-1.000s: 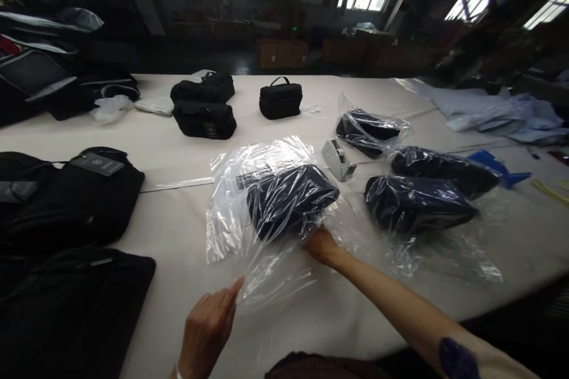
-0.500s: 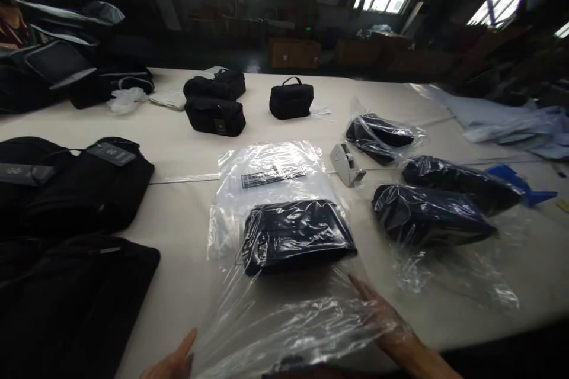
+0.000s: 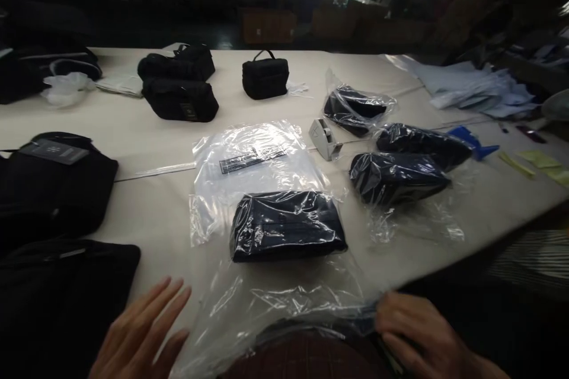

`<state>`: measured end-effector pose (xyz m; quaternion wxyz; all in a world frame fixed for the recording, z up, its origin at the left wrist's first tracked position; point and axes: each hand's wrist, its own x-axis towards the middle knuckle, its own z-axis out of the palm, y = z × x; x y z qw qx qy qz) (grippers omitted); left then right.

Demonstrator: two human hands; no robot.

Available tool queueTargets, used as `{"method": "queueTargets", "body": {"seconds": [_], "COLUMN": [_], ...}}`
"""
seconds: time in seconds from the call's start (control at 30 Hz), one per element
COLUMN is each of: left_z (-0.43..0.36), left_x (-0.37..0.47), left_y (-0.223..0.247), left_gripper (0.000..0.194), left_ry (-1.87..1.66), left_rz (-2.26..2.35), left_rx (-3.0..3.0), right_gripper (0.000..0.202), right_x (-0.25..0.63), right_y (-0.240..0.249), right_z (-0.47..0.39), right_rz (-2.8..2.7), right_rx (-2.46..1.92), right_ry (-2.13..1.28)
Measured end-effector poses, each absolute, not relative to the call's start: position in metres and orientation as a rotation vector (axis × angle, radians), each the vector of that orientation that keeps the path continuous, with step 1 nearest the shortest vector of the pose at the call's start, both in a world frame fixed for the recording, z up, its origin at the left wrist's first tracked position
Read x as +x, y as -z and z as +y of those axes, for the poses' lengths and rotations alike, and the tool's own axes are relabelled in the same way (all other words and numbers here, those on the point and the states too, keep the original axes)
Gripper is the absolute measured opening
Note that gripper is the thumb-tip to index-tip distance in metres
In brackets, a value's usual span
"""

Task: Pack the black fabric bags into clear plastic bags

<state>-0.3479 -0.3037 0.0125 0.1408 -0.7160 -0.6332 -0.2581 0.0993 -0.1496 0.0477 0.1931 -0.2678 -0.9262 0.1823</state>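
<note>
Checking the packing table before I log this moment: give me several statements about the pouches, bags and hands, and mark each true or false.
1. The nearest dark pouch lies inside a clear plastic bag. True.
2. The right hand is pinching the edge of that plastic. True.
3. The left hand is closed around a pouch. False: it is open, fingers spread, over the table, and holds nothing.
4. The tape dispenser stands left of the barcode label. False: it is to the right of it.
5. The handled black pouch at the far side is bagged. False: it is unwrapped.
</note>
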Motion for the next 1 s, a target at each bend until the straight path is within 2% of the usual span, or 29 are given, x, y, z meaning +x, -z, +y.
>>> {"method": "queueTargets", "body": {"seconds": [0.13,0.23,0.37,0.5,0.7,0.87,1.0], "left_z": [-0.208,-0.169,-0.17,-0.186,-0.194,-0.199,-0.198], "left_x": [-0.295,-0.259,-0.25,-0.262,-0.272,-0.286,-0.287], "left_y": [-0.029,-0.003,0.043,0.07,0.105,0.141,0.142], "left_gripper": [0.058,0.051,0.045,0.044,0.051,0.059,0.052], "left_ry": [0.672,0.52,0.475,0.476,0.343,0.3,0.535], "left_rz": [-1.583,-1.421,-1.26,-1.09,-1.031,-1.231,-1.629], "left_rx": [-2.082,-2.276,-2.407,-2.57,-2.741,-2.981,-3.161], "right_gripper": [0.046,0.049,0.047,0.039,0.048,0.05,0.052], "right_x": [0.02,-0.017,-0.016,0.001,0.015,0.029,0.038], "right_y": [-0.041,-0.001,0.04,0.051,0.073,0.103,0.112], "right_z": [-0.115,-0.098,-0.091,-0.087,-0.082,-0.08,-0.084], "right_rz": [-2.559,-2.69,-2.766,-2.845,-2.982,-3.0,-3.027], "right_rx": [-0.568,-0.47,-0.293,-0.104,0.002,-0.106,-0.235], "right_ry": [-0.168,0.038,0.118,0.012,-0.224,-0.466,-0.769]}}
